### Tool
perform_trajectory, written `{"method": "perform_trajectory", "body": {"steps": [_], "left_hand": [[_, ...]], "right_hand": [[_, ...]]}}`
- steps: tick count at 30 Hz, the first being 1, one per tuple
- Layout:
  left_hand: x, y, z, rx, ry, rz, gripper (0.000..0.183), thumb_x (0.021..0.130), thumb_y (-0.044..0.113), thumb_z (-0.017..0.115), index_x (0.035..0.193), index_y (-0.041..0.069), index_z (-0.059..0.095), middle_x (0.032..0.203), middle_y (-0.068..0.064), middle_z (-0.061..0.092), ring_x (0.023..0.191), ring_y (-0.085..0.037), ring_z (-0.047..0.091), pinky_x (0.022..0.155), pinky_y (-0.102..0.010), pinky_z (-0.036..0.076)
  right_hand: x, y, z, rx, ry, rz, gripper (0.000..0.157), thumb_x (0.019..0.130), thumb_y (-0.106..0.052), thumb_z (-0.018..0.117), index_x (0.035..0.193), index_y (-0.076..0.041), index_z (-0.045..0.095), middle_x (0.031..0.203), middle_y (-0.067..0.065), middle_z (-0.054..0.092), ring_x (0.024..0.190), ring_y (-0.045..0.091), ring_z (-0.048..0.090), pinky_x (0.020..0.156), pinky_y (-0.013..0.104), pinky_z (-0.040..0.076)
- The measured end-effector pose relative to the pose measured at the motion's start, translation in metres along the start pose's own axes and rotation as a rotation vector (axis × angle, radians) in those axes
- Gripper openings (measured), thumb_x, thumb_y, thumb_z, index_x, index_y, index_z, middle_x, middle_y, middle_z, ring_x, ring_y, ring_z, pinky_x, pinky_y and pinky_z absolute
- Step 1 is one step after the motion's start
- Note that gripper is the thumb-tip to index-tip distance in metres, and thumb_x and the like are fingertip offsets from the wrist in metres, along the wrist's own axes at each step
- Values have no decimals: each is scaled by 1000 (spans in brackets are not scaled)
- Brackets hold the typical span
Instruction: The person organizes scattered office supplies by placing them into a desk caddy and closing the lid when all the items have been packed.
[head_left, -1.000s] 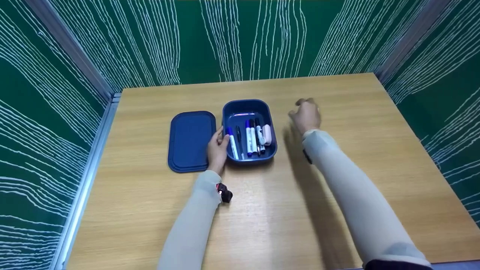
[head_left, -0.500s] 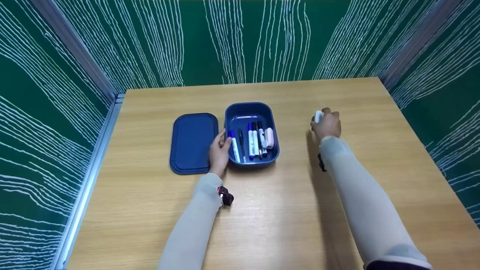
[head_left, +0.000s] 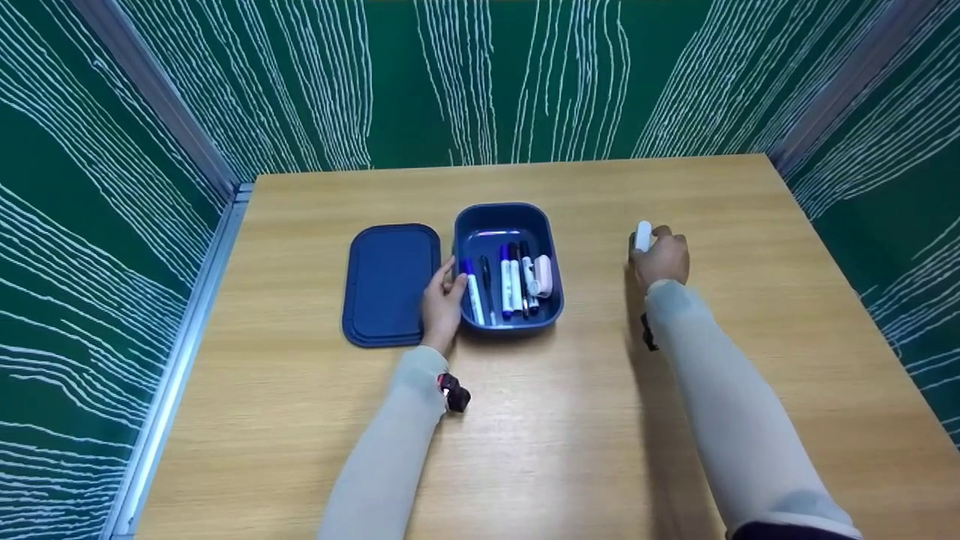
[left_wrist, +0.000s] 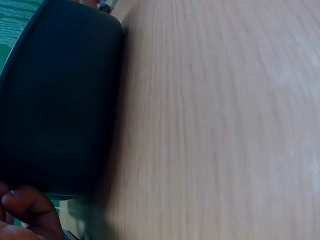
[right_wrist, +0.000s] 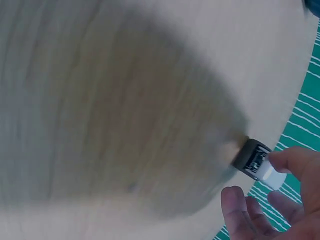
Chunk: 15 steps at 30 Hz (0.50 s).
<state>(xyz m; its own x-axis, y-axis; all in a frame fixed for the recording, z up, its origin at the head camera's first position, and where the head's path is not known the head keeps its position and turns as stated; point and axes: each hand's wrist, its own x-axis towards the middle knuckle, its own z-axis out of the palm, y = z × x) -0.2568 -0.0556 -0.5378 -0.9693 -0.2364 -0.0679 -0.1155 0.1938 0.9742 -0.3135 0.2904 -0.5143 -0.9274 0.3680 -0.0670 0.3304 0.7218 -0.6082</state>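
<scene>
A dark blue plastic box (head_left: 504, 217), its top off, stands near the table's middle with markers (head_left: 510, 289), a dark slim pen (head_left: 487, 277) and a pale pink rounded item (head_left: 543, 276) inside. My left hand (head_left: 442, 307) holds the box by its left wall, thumb at the rim; in the left wrist view curled fingers (left_wrist: 30, 205) meet the box (left_wrist: 60, 100). Off to the right, my right hand (head_left: 665, 257) pinches a small white object (head_left: 643, 236) with a black printed band (right_wrist: 253, 159). Its exact kind is unclear, as is whether it still touches the table.
Left of the box lies its matching blue lid (head_left: 391, 285), flat on the wooden table (head_left: 540, 435). Green panels (head_left: 420, 82) with white wavy lines surround the table at the back and sides. Each wrist carries a small black camera (head_left: 454, 394).
My right hand has moved right and slightly nearer to me, away from the box's side, and has taken hold of the small white object. My left hand stays on the box.
</scene>
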Motion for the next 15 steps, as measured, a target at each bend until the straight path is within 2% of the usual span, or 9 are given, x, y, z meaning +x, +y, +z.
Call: {"method": "perform_trajectory", "body": {"steps": [7,12,15], "left_hand": [[1,2,0,-20,7,53,44,98,18,61,141,13,55,85,0,54,78,-12,48,72,-25,40],[-1,0,-1,-9,2,36,44,98,19,61,141,14,55,95,-4,61,80,-12,51,73,-24,43],[0,1,-1,-12,2,31,44,98,19,61,141,15,55,94,-5,61,80,-13,51,73,-25,44]], "right_hand": [[7,-2,6,74,-3,29,56,94,-16,63,142,4,41,131,31,49,120,43,52,99,51,46],[8,1,11,69,4,46,53,96,-14,59,142,4,42,131,31,51,122,43,52,100,51,46],[9,-1,12,72,7,47,53,96,-13,59,143,3,41,130,30,52,122,43,53,100,51,46]]}}
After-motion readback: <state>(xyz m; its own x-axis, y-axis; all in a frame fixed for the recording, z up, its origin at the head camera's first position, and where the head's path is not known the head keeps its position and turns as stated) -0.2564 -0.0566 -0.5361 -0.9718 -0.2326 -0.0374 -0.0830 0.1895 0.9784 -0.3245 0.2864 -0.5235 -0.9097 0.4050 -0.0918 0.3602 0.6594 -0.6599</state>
